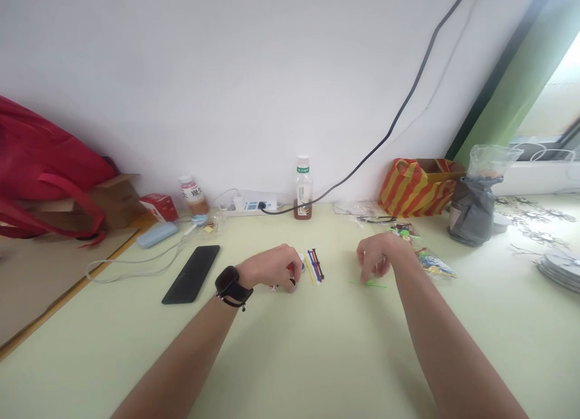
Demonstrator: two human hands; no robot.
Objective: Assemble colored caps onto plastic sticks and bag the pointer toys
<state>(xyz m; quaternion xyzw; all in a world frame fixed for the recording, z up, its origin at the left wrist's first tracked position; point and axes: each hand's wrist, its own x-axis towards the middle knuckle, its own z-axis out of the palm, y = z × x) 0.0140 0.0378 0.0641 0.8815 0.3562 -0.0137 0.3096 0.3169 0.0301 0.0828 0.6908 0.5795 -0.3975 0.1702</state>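
Note:
My left hand (274, 268), with a black watch (229, 284) on its wrist, is curled low over the table. Its thumb and finger close around small pieces, with bits of red and black showing; their kind is hidden. Just right of it, several thin plastic strips (316, 266) in yellow, white, blue, red and black lie side by side. My right hand (377, 256) is lowered to the tabletop, fingers pinched at a thin green strip (377, 285) lying flat. Beyond that hand are clear bags of coloured small parts (435, 266).
A black phone (191, 274) lies left of my left hand, near a white cable (131, 279). Along the wall stand a drink bottle (303, 189), a power strip (254, 206) and a striped bag (417, 189). A grey bag (473, 211) stands at the right.

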